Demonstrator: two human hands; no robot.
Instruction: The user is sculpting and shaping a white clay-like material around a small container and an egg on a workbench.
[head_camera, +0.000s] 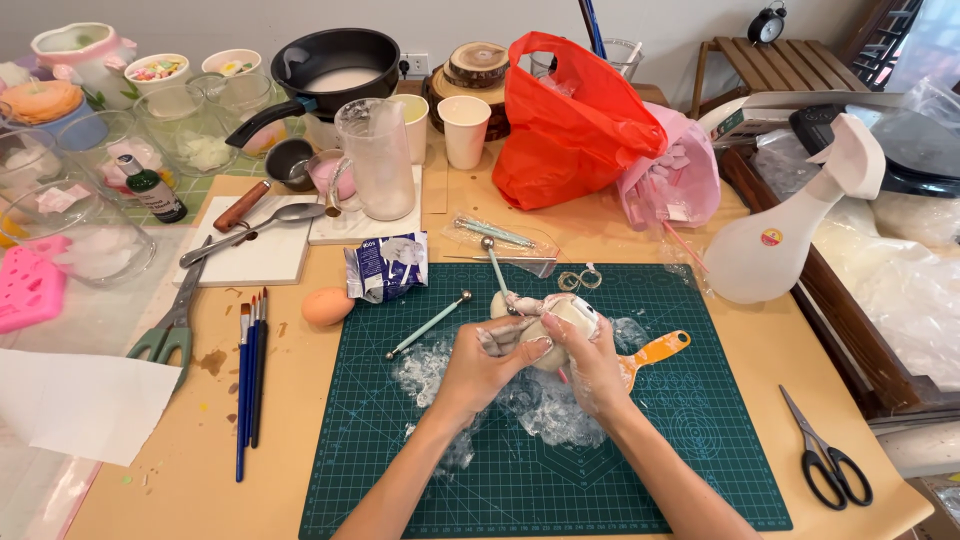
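Both hands were over the middle of the green cutting mat (560, 470) on the bench (250, 480). The left hand (480, 365) and right hand (590, 365) met around a pale lump of clay (560, 325), fingers curled closed against it from either side, the lump held just above the mat. Crumpled clear plastic wrap (540, 400) lay under and around the hands. An orange-handled scraper (655, 352) lay just right of the right hand. Two ball-tipped modelling tools (430, 325) lay on the mat beyond the hands. An egg (327, 306) sat off the mat's left edge, near paintbrushes (250, 380). Black scissors (828, 465) lay well apart, to the right.
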